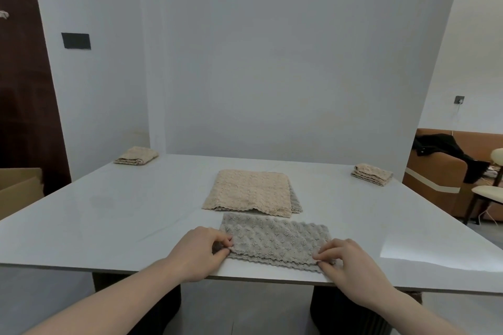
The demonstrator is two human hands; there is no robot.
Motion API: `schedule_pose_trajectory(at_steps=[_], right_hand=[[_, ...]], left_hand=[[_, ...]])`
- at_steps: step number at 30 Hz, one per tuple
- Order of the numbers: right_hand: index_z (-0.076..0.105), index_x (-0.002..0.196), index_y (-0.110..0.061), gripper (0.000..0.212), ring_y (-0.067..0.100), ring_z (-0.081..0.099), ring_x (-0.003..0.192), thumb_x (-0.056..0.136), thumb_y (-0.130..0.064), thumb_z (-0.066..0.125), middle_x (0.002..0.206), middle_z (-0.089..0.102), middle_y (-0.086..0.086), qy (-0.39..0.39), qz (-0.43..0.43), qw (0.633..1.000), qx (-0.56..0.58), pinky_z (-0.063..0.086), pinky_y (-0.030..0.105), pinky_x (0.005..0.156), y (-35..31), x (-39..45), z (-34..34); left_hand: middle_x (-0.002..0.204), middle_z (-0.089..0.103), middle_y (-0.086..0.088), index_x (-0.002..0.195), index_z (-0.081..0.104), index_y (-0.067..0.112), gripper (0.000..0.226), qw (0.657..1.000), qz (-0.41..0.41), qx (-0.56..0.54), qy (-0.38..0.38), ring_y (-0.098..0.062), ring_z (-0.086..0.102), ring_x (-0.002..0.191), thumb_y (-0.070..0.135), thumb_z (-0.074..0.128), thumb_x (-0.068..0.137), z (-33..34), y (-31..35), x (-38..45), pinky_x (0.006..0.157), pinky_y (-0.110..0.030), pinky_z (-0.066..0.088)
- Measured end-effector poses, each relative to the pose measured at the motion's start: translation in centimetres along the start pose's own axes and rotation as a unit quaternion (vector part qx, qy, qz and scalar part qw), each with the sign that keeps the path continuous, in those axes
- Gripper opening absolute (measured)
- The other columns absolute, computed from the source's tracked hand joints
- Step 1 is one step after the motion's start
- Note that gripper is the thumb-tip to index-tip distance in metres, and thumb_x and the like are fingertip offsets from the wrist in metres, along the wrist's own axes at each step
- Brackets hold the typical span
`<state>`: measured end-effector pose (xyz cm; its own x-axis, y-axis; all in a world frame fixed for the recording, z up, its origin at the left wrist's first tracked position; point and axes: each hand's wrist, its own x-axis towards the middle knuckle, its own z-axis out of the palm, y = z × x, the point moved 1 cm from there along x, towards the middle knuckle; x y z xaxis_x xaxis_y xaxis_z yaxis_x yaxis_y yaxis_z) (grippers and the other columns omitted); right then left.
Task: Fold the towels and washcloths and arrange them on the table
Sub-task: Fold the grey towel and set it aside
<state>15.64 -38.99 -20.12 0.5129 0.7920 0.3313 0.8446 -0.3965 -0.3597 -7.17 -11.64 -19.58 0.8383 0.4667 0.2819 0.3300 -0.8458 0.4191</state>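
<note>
Gray cloth (275, 242) lies folded into a long strip at the near edge of the tabletop (109, 212), and you hold both of its ends. Your left hand (198, 253) pinches the left end with curled fingers (226, 242). Your right hand (351, 264) pinches the near right corner the same way.

Watch that near edge. The strip sits very close to it, so a pull toward you could drag the cloth off the tabletop. The layers look loose too. If you lift only the top one, the fold may slide open and end up crooked.

Just past the strip lies a beige towel (250, 193), spread flat, with its near hem almost touching the gray one. A push away from you could bump it or bunch it up.

You have lots of bare room to the left and to the right of the strip. Two small folded piles, one at the far left corner (136, 155) and one at the far right (372, 173), are well apart from your hands.
</note>
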Motion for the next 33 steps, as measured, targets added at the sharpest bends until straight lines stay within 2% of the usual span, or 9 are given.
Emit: schedule_pose_trajectory(at_steps=[8, 11, 14, 17, 19, 22, 26, 29, 33], right_hand=[[0.078, 0.090, -0.050, 0.009, -0.003, 0.047, 0.107, 0.088, -0.045, 0.070, 0.090, 0.063, -0.033, 0.080, -0.016, 0.997, 0.000, 0.040, 0.025, 0.090, 0.2, 0.0, -0.2], [0.077, 0.090, -0.051, 0.013, -0.007, 0.045, 0.107, 0.085, -0.050, 0.065, 0.090, 0.062, -0.033, 0.033, -0.023, 0.999, -0.008, 0.041, 0.023, 0.094, -0.3, -0.5, 0.4], [0.076, 0.081, -0.046, 0.019, -0.005, 0.046, 0.104, 0.082, -0.057, 0.061, 0.091, 0.063, -0.030, 0.036, -0.003, 0.999, 0.010, 0.042, 0.026, 0.095, -0.9, 0.0, 0.1], [0.074, 0.086, -0.042, 0.015, 0.000, 0.049, 0.110, 0.088, -0.050, 0.063, 0.101, 0.063, -0.030, 0.061, 0.022, 0.997, 0.039, 0.041, 0.028, 0.099, -1.6, 1.7, -0.1], [0.071, 0.112, -0.041, 0.023, 0.006, 0.046, 0.125, 0.094, -0.048, 0.059, 0.127, 0.058, -0.027, 0.049, 0.038, 0.998, 0.024, 0.037, 0.027, 0.108, -2.1, 3.2, 0.4], [0.045, 0.151, -0.033, 0.053, 0.016, 0.029, 0.149, 0.100, -0.049, 0.048, 0.162, 0.034, -0.009, -0.006, 0.073, 0.997, 0.000, 0.021, 0.031, 0.123, -2.5, 5.1, 2.0], [0.012, 0.164, -0.029, 0.069, 0.021, 0.003, 0.159, 0.103, -0.059, 0.029, 0.172, 0.005, -0.005, -0.104, 0.126, 0.985, -0.055, 0.004, 0.042, 0.129, -2.5, 5.7, 4.4], [0.008, 0.164, -0.030, 0.071, 0.018, -0.003, 0.159, 0.103, -0.061, 0.024, 0.172, 0.001, -0.006, -0.117, 0.122, 0.983, -0.073, -0.002, 0.044, 0.128, -1.9, 5.9, 4.8], [0.010, 0.164, -0.030, 0.070, 0.015, -0.004, 0.158, 0.103, -0.061, 0.025, 0.172, 0.004, -0.008, -0.116, 0.100, 0.985, -0.074, -0.004, 0.043, 0.129, -0.7, 7.2, 4.6]], left_hand=[[0.108, 0.068, 0.028, 0.099, 0.075, 0.038, 0.019, 0.994, 0.061, 0.076, 0.041, 0.006, 0.054, 0.112, 0.046, 0.061, 0.088, -0.8, -0.4, -0.1, 0.093, -0.023, 0.049], [0.094, 0.068, 0.024, 0.089, 0.072, 0.035, 0.026, 0.996, 0.035, 0.082, 0.016, 0.004, 0.052, 0.106, 0.050, 0.054, 0.079, -0.6, 0.0, -0.1, 0.088, -0.024, 0.049], [0.082, 0.066, 0.022, 0.079, 0.071, 0.032, 0.031, 0.996, 0.018, 0.077, 0.042, 0.001, 0.051, 0.099, 0.053, 0.048, 0.076, -1.0, 1.7, 1.0, 0.087, -0.026, 0.048], [0.103, 0.067, 0.022, 0.093, 0.072, 0.033, 0.036, 0.997, 0.036, 0.050, 0.047, -0.004, 0.051, 0.110, 0.054, 0.045, 0.082, -0.6, 4.3, 2.6, 0.098, -0.029, 0.045], [0.131, 0.061, 0.017, 0.115, 0.068, 0.033, 0.041, 0.998, 0.056, 0.034, 0.012, -0.009, 0.045, 0.128, 0.053, 0.046, 0.088, 0.3, 6.5, 3.6, 0.112, -0.031, 0.036], [0.163, 0.032, 0.011, 0.149, 0.046, 0.031, 0.058, 0.993, 0.075, 0.069, -0.055, -0.014, 0.022, 0.151, 0.053, 0.043, 0.096, 2.3, 8.9, 5.0, 0.126, -0.035, 0.014], [0.171, 0.000, 0.008, 0.161, 0.012, 0.039, 0.073, 0.982, 0.030, 0.106, -0.154, -0.018, -0.004, 0.157, 0.070, 0.027, 0.096, 5.5, 8.4, 6.2, 0.128, -0.045, -0.001], [0.170, -0.004, 0.010, 0.160, 0.004, 0.042, 0.079, 0.980, 0.015, 0.109, -0.166, -0.017, -0.009, 0.157, 0.078, 0.016, 0.091, 6.8, 7.4, 6.6, 0.127, -0.047, -0.005], [0.170, -0.004, 0.010, 0.160, 0.003, 0.042, 0.079, 0.979, 0.002, 0.119, -0.165, -0.017, -0.008, 0.157, 0.077, 0.017, 0.092, 7.1, 7.2, 7.7, 0.127, -0.047, -0.006]])
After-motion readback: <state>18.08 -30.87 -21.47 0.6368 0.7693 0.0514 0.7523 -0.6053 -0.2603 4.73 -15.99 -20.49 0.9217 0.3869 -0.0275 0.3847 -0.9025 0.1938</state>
